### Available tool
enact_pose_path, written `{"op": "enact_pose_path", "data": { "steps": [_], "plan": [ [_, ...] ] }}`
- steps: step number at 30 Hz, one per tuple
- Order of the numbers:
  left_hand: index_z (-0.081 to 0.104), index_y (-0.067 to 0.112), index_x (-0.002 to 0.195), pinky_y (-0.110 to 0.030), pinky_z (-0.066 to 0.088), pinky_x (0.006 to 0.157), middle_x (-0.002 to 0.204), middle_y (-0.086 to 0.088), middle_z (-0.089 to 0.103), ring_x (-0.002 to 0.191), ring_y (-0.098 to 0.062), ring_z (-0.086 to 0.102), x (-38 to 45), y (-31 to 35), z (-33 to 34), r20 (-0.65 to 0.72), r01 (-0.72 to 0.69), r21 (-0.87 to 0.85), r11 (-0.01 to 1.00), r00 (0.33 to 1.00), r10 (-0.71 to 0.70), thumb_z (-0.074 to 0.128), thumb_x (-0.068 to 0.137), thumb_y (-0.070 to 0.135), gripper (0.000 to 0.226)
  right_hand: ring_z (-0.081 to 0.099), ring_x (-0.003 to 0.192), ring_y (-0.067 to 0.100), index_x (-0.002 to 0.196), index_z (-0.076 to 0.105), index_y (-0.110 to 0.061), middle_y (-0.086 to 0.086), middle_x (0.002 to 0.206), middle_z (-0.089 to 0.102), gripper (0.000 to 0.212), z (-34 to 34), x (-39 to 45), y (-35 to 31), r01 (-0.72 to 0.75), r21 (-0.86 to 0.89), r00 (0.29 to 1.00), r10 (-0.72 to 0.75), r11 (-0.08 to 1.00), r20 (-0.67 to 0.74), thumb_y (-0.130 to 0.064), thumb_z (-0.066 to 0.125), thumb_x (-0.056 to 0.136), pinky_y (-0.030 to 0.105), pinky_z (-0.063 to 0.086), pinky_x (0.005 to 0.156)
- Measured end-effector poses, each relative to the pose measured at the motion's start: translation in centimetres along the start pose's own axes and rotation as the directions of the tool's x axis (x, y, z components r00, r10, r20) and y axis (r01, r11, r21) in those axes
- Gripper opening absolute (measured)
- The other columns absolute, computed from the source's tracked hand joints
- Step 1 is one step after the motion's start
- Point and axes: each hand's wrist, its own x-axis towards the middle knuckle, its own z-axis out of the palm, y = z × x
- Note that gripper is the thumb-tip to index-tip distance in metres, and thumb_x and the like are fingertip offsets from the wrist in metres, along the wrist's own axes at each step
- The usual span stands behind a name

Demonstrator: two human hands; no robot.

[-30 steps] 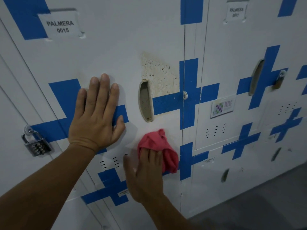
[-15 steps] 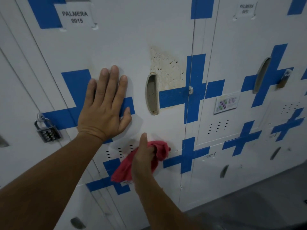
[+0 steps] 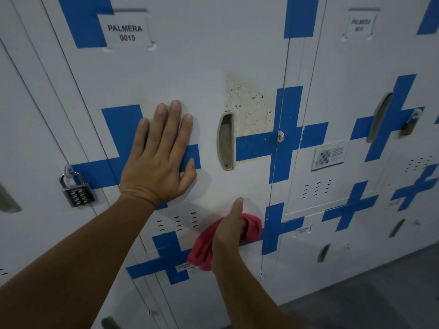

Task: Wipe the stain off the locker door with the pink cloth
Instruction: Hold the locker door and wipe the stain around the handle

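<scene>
Left hand [image 3: 158, 157] is laid flat on the locker door [image 3: 202, 55], fingers spread, palm pressed on white panel & partly over a blue tape cross [image 3: 121, 148]. Nothing is held by it; judged to be there as a brace, so the door is kept from flexing or rattling while rubbing is done.

Right hand [image 3: 229, 236] is clenched round the pink cloth [image 3: 251, 227], thumb raised & pointing up along the door. Cloth is bunched in the fist: one wad sticks out to the right of the knuckles, a looser tail hangs out lower left. Cloth appears pressed to the door low down, near the vent slots [image 3: 178, 222] & just beside a lower blue cross [image 3: 273, 227]; actual contact can't be confirmed from this angle.

Stain [image 3: 249, 103], a tan, speckled patch, sits up & to the right of the recessed handle [image 3: 225, 141], bounded by blue tape below & to the right. It is well apart from the cloth & looks untouched, so main wipe is judged not yet done there. Bunched grip is prob. meant to give a firm pad for scrubbing.

Also in view: label "PALMERA 0015" [image 3: 124, 32] top left of door, combo padlock [image 3: 77, 192] on the neighbouring locker to the left, 2nd padlock [image 3: 409, 125] & sticker [image 3: 329, 155] on the door to the right.
</scene>
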Motion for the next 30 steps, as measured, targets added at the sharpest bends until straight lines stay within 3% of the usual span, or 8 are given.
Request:
{"op": "enact_pose_path", "data": {
  "steps": [3,5,9,17,21,25,28,30],
  "plan": [
    [0.009,0.004,0.159,-0.046,-0.003,0.125,0.165,-0.022,0.011,0.152,-0.031,0.000,0.0,0.0,0.0,0.005,0.003,0.003,1.000,1.000,-0.003,0.034,0.097,0.042,0.077,0.058,0.113,0.024,0.138,0.045,-0.017,0.008,0.124,0.060,0.072,1.0,-1.4,-1.5,0.319,-0.077,0.948,-0.319,0.944,0.015,-0.069,0.046,0.089,0.046,0.045,0.106],
    [0.009,0.004,0.159,-0.045,-0.004,0.125,0.165,-0.021,0.010,0.152,-0.031,-0.002,0.0,0.0,0.0,0.013,0.007,-0.009,1.000,1.000,-0.007,0.033,0.097,0.043,0.077,0.049,0.129,0.021,0.145,0.037,-0.022,0.003,0.141,0.050,0.088,1.6,-2.2,-3.2,0.561,-0.161,0.828,-0.554,0.812,0.090,-0.079,0.036,0.079,0.048,0.037,0.113],
    [0.006,0.004,0.159,-0.045,-0.005,0.125,0.165,-0.018,0.000,0.153,-0.030,-0.008,0.0,-0.1,0.0,0.020,0.010,-0.027,1.000,1.000,-0.009,0.033,0.097,0.044,0.078,0.030,0.144,0.019,0.149,0.018,-0.028,0.001,0.156,0.032,0.077,1.8,-1.9,-4.4,0.775,-0.259,0.626,-0.754,0.576,0.198,-0.074,0.024,0.088,0.047,0.023,0.121],
    [0.010,0.003,0.159,-0.047,-0.002,0.125,0.164,-0.018,0.002,0.153,-0.031,-0.003,0.0,0.0,0.2,-0.014,0.004,-0.008,1.000,1.000,-0.004,0.033,0.096,0.043,0.078,0.015,0.152,0.022,0.152,-0.003,-0.037,-0.001,0.164,0.014,0.098,-0.8,-2.6,1.6,0.803,-0.471,0.596,-0.494,0.366,0.633,-0.095,0.006,0.073,0.050,0.020,0.122],
    [0.011,0.004,0.159,-0.047,0.000,0.125,0.164,-0.018,0.002,0.153,-0.032,0.000,0.0,0.0,0.3,-0.024,0.000,-0.017,1.000,1.000,-0.001,0.036,0.096,0.042,0.078,0.049,0.131,0.029,0.138,0.029,-0.029,0.006,0.141,0.048,0.091,-0.6,-0.1,-1.3,0.757,-0.418,0.647,-0.664,0.502,0.374,-0.094,0.019,0.075,0.052,0.041,0.110],
    [0.012,0.004,0.159,-0.047,0.001,0.125,0.164,-0.018,0.004,0.153,-0.032,0.003,0.0,-0.1,0.4,-0.034,0.000,-0.020,1.000,0.999,-0.001,0.037,0.096,0.043,0.078,0.045,0.135,0.026,0.144,0.029,-0.023,0.006,0.145,0.046,0.091,0.5,-1.3,-1.2,0.700,-0.435,0.705,-0.647,0.567,0.290,-0.087,0.022,0.080,0.050,0.038,0.113],
    [0.014,0.004,0.158,-0.048,0.003,0.125,0.164,-0.019,0.006,0.153,-0.032,0.006,-0.1,0.0,0.4,-0.047,0.000,-0.006,1.000,0.999,-0.001,0.035,0.096,0.043,0.077,0.036,0.142,0.028,0.143,0.038,-0.024,0.002,0.149,0.044,0.094,0.3,-4.0,1.9,0.836,-0.493,0.531,-0.586,0.243,0.612,-0.086,0.004,0.082,0.051,0.029,0.118],
    [0.014,0.004,0.158,-0.048,0.004,0.125,0.164,-0.020,0.007,0.153,-0.033,0.006,-0.1,0.0,0.5,-0.043,-0.007,-0.010,1.000,0.999,0.007,0.033,0.097,0.044,0.076,0.026,0.148,0.022,0.145,0.028,-0.039,-0.007,0.156,0.037,0.081,-0.2,-3.8,3.0,0.856,-0.508,0.489,-0.473,0.097,0.733,-0.087,0.006,0.083,0.047,0.021,0.122]
  ]
}}
